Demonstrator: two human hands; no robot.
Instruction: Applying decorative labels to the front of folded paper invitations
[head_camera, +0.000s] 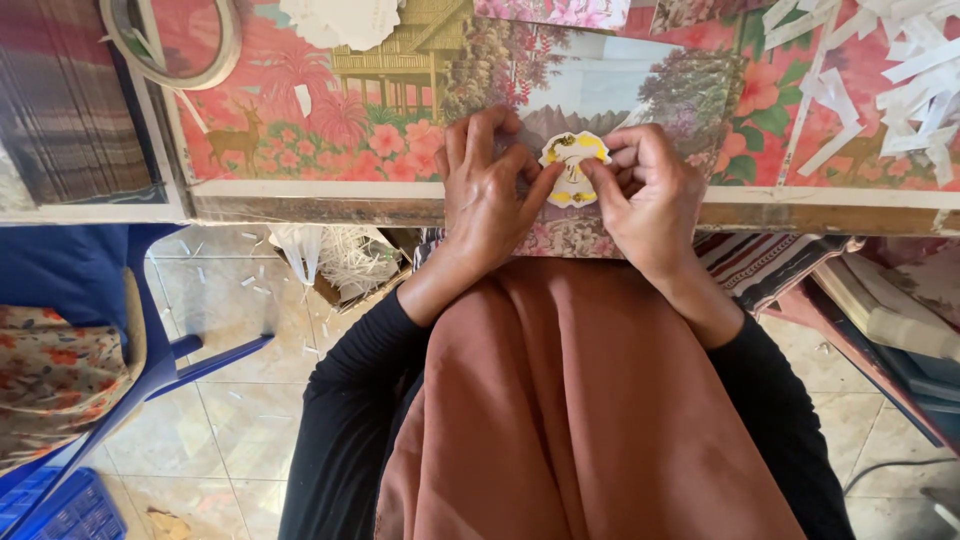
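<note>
A small yellow-and-white sticker (573, 168) is pinched at the worktop (400, 190) edge, twelve o'clock from the lap, by left hand (487, 195) and right hand (650, 195), fingers clamped on it. Peeling seems under way; steady opposing pulls are likely needed next.

The tape roll (170, 45) at upper left is cut off by the frame's top edge. Fingers (520, 195) hide much of the yellow-and-white sticker (572, 160); its design is too small to tell.
</note>
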